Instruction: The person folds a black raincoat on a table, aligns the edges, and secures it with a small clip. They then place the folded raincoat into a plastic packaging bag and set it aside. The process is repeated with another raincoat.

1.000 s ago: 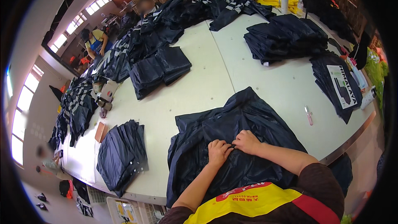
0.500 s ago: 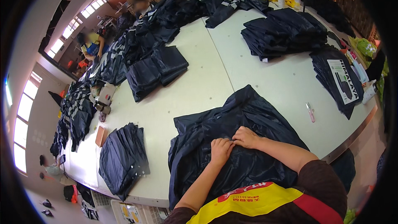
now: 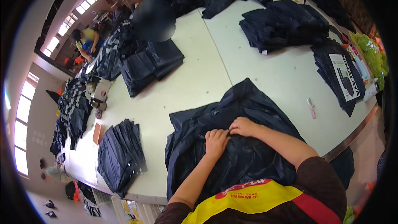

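A long cream table (image 3: 248,62) runs away from me through a workshop with bright windows on the far left wall. At the left edge lies one flat stack of folded dark garments (image 3: 120,155); further back sit two more folded stacks (image 3: 151,64) (image 3: 284,23), and beyond them loose heaps I can't count. In front of me is the dark navy jacket (image 3: 232,141), thin, slick and crumpled, its lower part cut off by my own chest. My left hand (image 3: 215,139) rests on it with fingers curled down, pinching a fold; my right hand (image 3: 243,126) meets it just beside, fingers bent onto the same fold — how tightly, I cannot tell. To the right lies one small pink clipper (image 3: 311,108), then a dark packaged garment with a white label (image 3: 340,79), partly past the table's edge.
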Action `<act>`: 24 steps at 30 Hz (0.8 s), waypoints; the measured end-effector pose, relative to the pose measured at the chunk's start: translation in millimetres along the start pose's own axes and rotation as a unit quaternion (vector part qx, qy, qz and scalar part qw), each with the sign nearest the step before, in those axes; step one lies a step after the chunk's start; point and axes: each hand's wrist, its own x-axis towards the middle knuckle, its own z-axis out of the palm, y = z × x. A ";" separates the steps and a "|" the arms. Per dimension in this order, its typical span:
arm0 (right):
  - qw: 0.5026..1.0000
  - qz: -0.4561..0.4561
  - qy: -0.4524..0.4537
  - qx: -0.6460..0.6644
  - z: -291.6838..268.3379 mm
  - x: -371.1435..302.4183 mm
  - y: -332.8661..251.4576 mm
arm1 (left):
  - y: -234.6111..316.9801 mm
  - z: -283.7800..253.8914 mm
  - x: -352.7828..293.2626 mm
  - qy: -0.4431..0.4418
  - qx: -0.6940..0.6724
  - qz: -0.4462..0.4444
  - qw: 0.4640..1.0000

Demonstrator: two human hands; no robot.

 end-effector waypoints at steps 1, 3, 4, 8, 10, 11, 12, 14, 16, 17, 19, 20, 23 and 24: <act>1.000 0.012 -0.003 -0.018 -3.5 4.8 4.0 | -13.5 11.2 0.3 -0.002 -0.020 0.000 1.000; 0.989 -0.048 0.072 -0.120 -17.6 1.2 -24.2 | -20.5 11.4 8.7 -0.007 -0.071 -0.008 0.997; 0.958 -0.125 0.156 -0.206 -27.9 -1.2 -43.2 | -27.3 14.1 10.8 0.010 -0.088 0.001 0.996; 0.971 -0.097 0.173 -0.131 -4.3 -4.1 -11.1 | -47.1 19.6 29.7 -0.114 -0.181 -0.076 0.974; 0.990 -0.057 0.106 -0.069 -7.9 5.4 -0.7 | -43.9 13.4 36.8 -0.147 -0.157 -0.123 0.969; 0.994 -0.033 0.080 -0.059 -9.5 6.2 -1.3 | -32.9 9.8 35.6 -0.094 -0.077 -0.087 0.989; 0.997 -0.013 0.059 -0.051 -13.8 12.0 -0.9 | -24.7 7.5 34.8 -0.039 0.009 -0.048 0.998; 0.997 0.000 0.046 -0.066 -18.2 16.8 -0.1 | -14.8 9.2 20.4 -0.016 0.009 -0.024 1.000; 0.991 -0.016 0.063 -0.113 -16.6 13.2 -5.5 | -22.8 17.4 18.4 -0.005 -0.020 -0.026 0.999; 0.980 -0.044 0.115 -0.158 -24.4 10.1 -22.0 | -29.3 19.8 18.8 -0.013 -0.034 -0.034 0.999; 0.966 -0.090 0.142 -0.196 -26.1 8.5 -29.5 | -42.8 21.5 22.5 -0.041 -0.073 -0.034 0.996; 0.958 -0.111 0.154 -0.215 -24.9 7.3 -30.1 | -48.2 22.3 24.4 -0.049 -0.100 -0.033 0.993; 0.983 -0.076 0.125 -0.112 -20.8 17.4 -4.2 | -52.8 22.6 34.0 -0.062 -0.116 -0.058 0.990; 0.990 -0.053 0.101 -0.084 -24.1 21.9 0.3 | -47.1 19.5 36.1 -0.034 -0.075 -0.056 0.995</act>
